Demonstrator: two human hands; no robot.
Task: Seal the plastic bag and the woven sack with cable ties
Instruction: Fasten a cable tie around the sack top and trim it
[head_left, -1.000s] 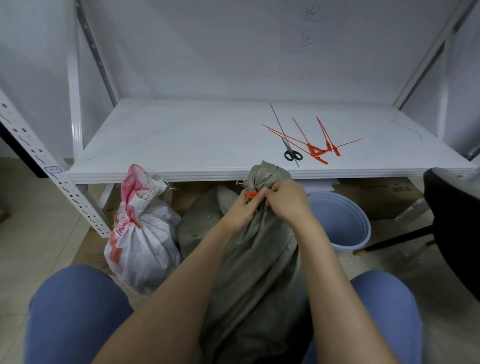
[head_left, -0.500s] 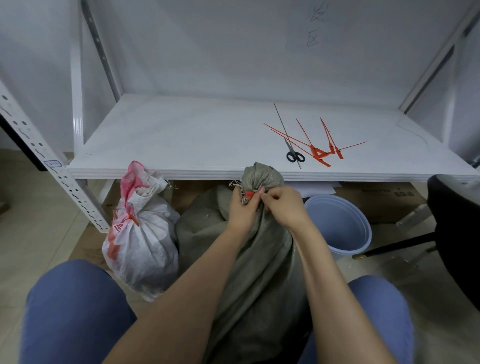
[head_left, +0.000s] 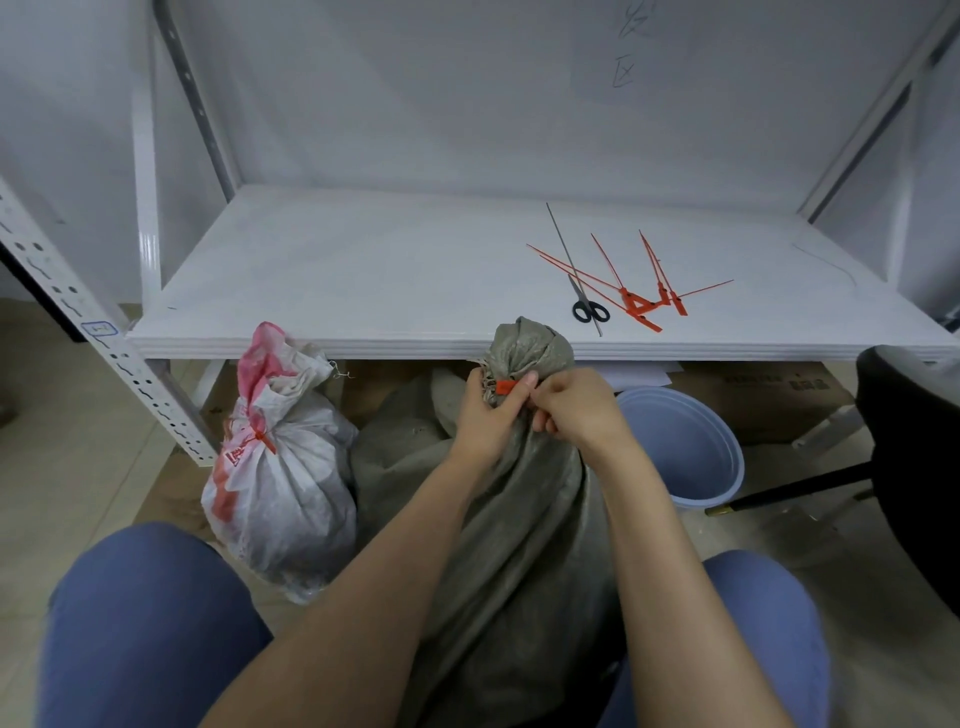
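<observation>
Centrally, left hand (head_left: 491, 415) gripped the sack (head_left: 519, 519) at its neck, right hand (head_left: 576, 410) pinched the tie (head_left: 505, 386); slackening either might let the loop slip off.

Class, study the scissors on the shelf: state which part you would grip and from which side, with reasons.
Grip the scissors by the black loops, coming from the front edge of the shelf: they lie flat, loops nearest the person, blades pointing away.

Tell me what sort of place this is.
Probably a storeroom or warehouse corner: a slotted-steel rack with a white shelf, a tied white bag and a grey woven sack standing on the floor, and cardboard boxes stowed under the shelf.
</observation>
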